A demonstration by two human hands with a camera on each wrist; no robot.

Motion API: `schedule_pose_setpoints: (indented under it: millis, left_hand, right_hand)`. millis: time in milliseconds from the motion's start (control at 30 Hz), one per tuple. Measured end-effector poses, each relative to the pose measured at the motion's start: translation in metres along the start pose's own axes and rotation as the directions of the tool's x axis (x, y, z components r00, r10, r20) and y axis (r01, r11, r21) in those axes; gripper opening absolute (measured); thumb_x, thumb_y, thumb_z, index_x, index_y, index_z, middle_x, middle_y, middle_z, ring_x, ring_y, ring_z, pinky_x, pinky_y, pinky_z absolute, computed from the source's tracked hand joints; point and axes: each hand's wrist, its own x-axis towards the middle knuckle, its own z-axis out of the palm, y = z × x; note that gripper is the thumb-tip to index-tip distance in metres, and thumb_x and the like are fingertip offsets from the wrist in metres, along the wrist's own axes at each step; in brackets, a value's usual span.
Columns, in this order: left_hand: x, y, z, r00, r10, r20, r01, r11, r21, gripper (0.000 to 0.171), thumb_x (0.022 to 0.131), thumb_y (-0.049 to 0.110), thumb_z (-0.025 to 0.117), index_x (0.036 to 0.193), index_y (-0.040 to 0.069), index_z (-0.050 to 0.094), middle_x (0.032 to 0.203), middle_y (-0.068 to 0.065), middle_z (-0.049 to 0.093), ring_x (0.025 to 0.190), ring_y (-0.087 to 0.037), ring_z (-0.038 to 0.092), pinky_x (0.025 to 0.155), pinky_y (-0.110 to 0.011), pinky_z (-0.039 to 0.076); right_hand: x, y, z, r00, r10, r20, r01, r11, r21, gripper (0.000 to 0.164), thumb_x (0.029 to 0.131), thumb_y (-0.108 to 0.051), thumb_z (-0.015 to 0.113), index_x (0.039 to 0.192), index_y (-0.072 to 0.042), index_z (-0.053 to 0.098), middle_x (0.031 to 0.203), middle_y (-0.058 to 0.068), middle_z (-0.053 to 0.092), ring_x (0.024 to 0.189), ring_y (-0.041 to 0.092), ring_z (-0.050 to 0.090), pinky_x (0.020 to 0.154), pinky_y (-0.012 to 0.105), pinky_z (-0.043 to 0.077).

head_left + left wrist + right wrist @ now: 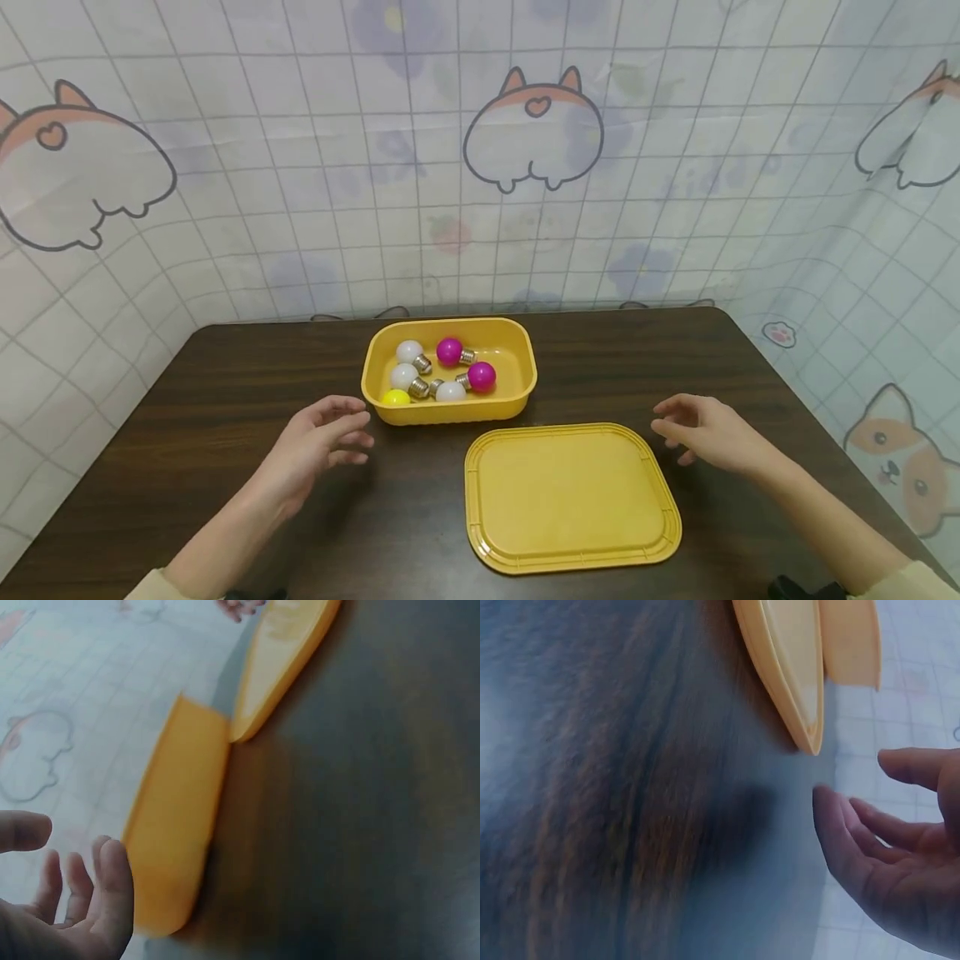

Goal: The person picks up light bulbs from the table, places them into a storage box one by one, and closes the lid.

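Observation:
A yellow plastic box (517, 400) stands toward the back of the table with several small light bulbs inside. White bulbs (403, 377) lie at its left and front, two magenta bulbs (482, 377) to the right, and a yellow bulb (396, 397) in the front left corner. In front of the box, a yellow lid (573, 492) lies flat. My left hand (318, 442) hovers by the box's front left corner, fingers loosely bent and holding nothing. Off the lid's right back corner, my right hand (712, 433) is raised with relaxed fingers, also holding nothing.
The dark wood table (247, 375) has its back edge against a white curtain (420, 208) with a grid and corgi print. That curtain also comes round on the left and right sides.

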Motion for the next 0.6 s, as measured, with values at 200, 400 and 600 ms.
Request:
schedule_pose_setpoints:
  millis: [200,400,600]
  left_hand:
    - [-0.005,-0.011,0.02,0.967,-0.112,0.229,0.13,0.989,-0.064,0.054,0.104,0.023,0.064,0.141,-0.009,0.041,0.128,-0.019,0.055,0.109,-0.029,0.066,0.091,-0.046,0.059]
    - [-0.009,-0.016,0.044,0.935,-0.131,0.329,0.169,0.982,-0.09,0.057,0.106,0.021,0.059,0.146,-0.012,0.036,0.133,-0.026,0.058,0.113,-0.033,0.067,0.092,-0.048,0.058]
    - [-0.013,-0.021,0.063,0.913,-0.178,0.367,0.213,0.975,-0.055,0.062,0.105,0.02,0.06,0.151,-0.012,0.033,0.139,-0.026,0.055,0.116,-0.033,0.065,0.092,-0.047,0.058]
  right_hand:
    - [-0.007,0.0,-0.005,0.991,0.1,0.091,-0.104,0.994,0.033,0.045,0.104,-0.026,0.064,0.125,0.014,0.061,0.105,0.013,0.068,0.087,0.026,0.066,0.068,0.039,0.063]
    - [-0.01,-0.001,-0.004,0.985,0.116,0.13,-0.124,0.991,0.056,0.048,0.104,-0.027,0.064,0.123,0.017,0.061,0.101,0.013,0.066,0.086,0.026,0.067,0.068,0.041,0.064]
    - [-0.011,0.0,0.0,0.982,0.128,0.136,-0.137,0.989,0.06,0.047,0.103,-0.027,0.066,0.121,0.016,0.063,0.101,0.014,0.066,0.086,0.027,0.067,0.067,0.043,0.064]
